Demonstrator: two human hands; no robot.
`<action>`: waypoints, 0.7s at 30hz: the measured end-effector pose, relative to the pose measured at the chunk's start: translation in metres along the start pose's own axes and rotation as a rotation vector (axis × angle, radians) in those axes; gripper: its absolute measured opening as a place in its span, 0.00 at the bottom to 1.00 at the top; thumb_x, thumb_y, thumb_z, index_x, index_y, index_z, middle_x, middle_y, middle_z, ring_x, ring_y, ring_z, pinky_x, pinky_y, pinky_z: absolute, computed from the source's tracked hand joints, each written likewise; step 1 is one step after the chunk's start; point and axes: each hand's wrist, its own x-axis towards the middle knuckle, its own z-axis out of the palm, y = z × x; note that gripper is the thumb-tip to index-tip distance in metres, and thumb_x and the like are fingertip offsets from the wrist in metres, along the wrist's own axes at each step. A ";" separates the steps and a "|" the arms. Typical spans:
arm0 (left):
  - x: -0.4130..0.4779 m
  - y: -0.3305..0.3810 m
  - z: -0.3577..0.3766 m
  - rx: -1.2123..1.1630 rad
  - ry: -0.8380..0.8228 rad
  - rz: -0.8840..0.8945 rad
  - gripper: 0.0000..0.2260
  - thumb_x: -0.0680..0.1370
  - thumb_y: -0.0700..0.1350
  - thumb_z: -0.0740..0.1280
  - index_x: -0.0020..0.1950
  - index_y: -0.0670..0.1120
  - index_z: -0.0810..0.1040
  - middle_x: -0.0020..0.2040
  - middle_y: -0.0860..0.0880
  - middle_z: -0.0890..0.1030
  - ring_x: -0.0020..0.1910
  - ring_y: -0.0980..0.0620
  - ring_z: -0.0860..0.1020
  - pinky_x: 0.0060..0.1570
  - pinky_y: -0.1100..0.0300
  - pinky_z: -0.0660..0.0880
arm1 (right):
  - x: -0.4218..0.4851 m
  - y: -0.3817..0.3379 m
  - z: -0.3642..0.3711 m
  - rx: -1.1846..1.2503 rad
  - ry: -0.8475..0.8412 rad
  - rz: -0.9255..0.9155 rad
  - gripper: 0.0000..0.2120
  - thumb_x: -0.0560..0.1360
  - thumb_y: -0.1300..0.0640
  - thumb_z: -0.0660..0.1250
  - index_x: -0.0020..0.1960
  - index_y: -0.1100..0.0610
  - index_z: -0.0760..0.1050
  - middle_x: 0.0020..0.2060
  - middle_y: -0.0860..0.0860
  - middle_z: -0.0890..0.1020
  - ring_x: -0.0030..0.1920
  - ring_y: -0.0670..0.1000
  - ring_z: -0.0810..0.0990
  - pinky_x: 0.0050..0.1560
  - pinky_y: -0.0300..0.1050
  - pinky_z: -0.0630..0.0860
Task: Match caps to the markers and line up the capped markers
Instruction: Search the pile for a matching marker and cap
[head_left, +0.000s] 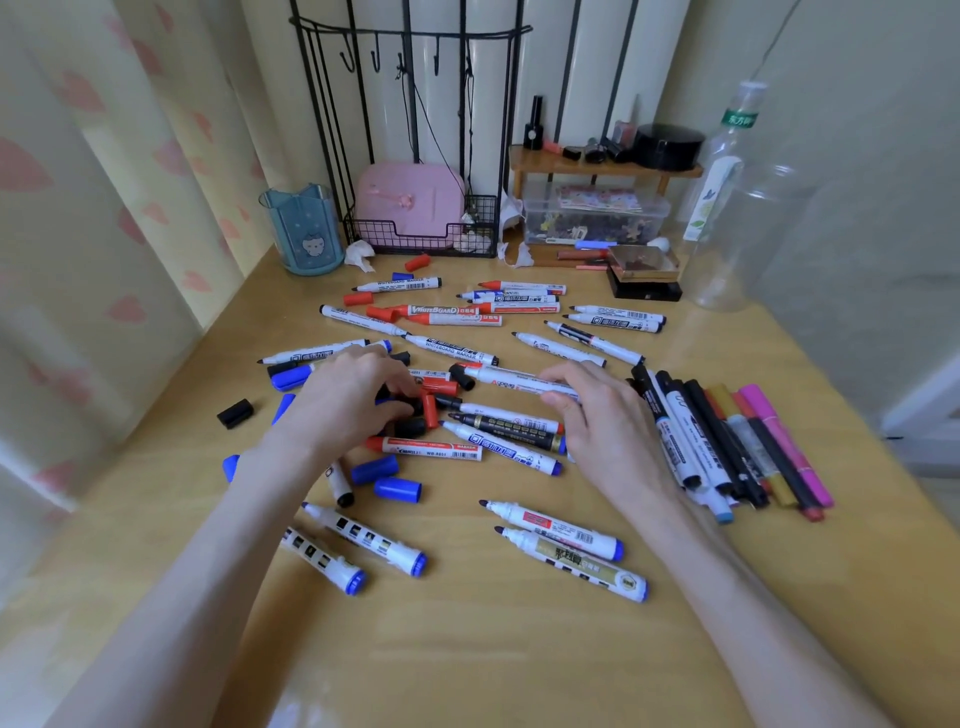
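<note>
Hands, two: right hand (597, 415) around one white marker (511, 379), left hand (350, 397) in a pinch on one black cap (399, 402).

Left hand (349, 400) lay over the cap pile (432, 411), fingertips lost among red and black caps, tail of the white marker (514, 380) buried inside the right hand (602, 422), print on the marker labels (431, 451) too small to read, both forearms (182, 597) cut off below.

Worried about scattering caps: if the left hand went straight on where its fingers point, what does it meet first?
Probably the red cap just beyond the fingertips of the left hand, though cluttered black caps make depth unclear.
</note>
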 end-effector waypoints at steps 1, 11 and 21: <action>0.002 -0.001 0.000 0.026 -0.003 0.008 0.09 0.76 0.46 0.78 0.56 0.53 0.86 0.51 0.53 0.81 0.54 0.48 0.78 0.50 0.52 0.77 | 0.000 0.000 0.000 0.000 -0.003 0.004 0.09 0.82 0.58 0.67 0.61 0.52 0.79 0.55 0.46 0.84 0.55 0.51 0.81 0.55 0.50 0.78; -0.003 -0.006 0.001 -0.015 0.005 -0.015 0.09 0.77 0.48 0.76 0.56 0.50 0.85 0.51 0.51 0.82 0.55 0.45 0.78 0.51 0.48 0.77 | 0.000 0.003 0.002 -0.014 0.007 0.021 0.09 0.82 0.58 0.68 0.61 0.51 0.79 0.55 0.46 0.84 0.55 0.54 0.81 0.53 0.51 0.77; -0.009 -0.003 -0.007 -0.116 -0.009 0.043 0.08 0.79 0.49 0.75 0.57 0.53 0.84 0.51 0.55 0.79 0.49 0.53 0.76 0.47 0.56 0.76 | -0.001 0.001 0.001 -0.027 0.001 0.019 0.09 0.82 0.57 0.67 0.61 0.51 0.79 0.55 0.46 0.84 0.56 0.53 0.81 0.54 0.49 0.77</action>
